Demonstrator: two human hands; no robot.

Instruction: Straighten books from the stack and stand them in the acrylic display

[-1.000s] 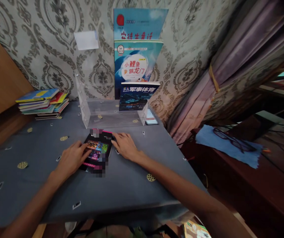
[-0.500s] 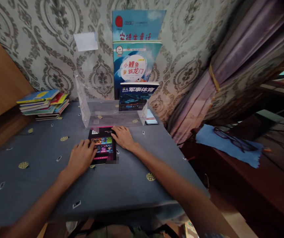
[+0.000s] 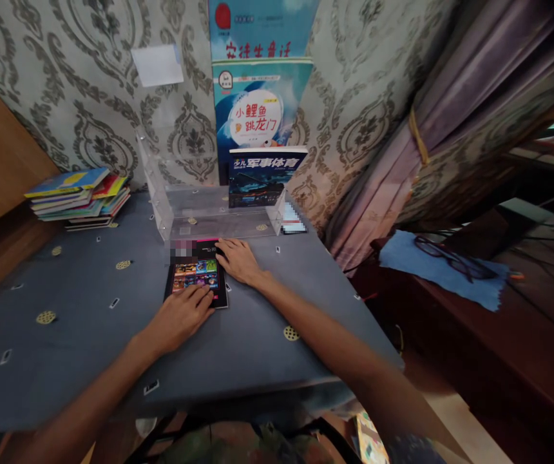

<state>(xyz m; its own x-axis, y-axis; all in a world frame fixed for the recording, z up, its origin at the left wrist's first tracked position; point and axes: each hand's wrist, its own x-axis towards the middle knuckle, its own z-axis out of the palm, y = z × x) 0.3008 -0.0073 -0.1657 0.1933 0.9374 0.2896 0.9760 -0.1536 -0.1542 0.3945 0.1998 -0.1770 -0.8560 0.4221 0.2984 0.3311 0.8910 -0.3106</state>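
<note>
A black book (image 3: 194, 267) with a grid of small colourful pictures on its cover lies flat on the table in front of a clear plastic stand (image 3: 223, 225). My left hand (image 3: 183, 316) rests on the book's lower part, its fingers stretched flat over the cover. At the upper right corner, my right hand (image 3: 238, 261) touches the edge with fingers extended and somewhat spread. A dark blue book (image 3: 266, 183) leans at the right of the stand. Behind it rise a turquoise book (image 3: 255, 113) and a blue book (image 3: 262, 29). Part of the cover is blurred out.
A stack of books (image 3: 78, 200) sits at the back left of the grey-blue table (image 3: 84, 335). Patterned wall and a purple curtain (image 3: 378, 193) stand behind. To the right, glasses (image 3: 451, 258) lie on a blue cloth (image 3: 402, 251) on a dark red surface.
My left hand has moved from the book's left edge to its lower part. My right hand stays at the upper right corner. The view has tilted slightly downward.
</note>
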